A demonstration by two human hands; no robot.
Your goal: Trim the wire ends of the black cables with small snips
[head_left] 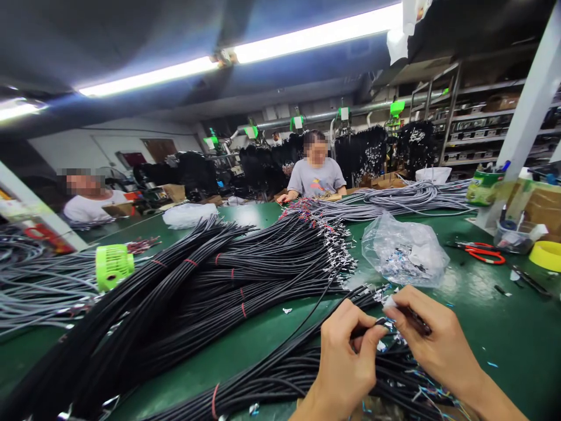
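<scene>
My left hand pinches the end of a black cable between thumb and fingers. Just to its right, my right hand is closed, with a small white piece between thumb and forefinger; whether it is foil, tape or film I cannot tell. Below both hands lies a bundle of black cables with a red tie round it and thin coloured wires at its ends. Larger tied bundles of black cables stretch across the table to the left, their stripped white ends pointing right.
A clear plastic bag with scraps sits beyond my hands. Red-handled pliers, a yellow tape roll and a small tub are at the right. Grey cables, a green fan and a seated co-worker are farther off.
</scene>
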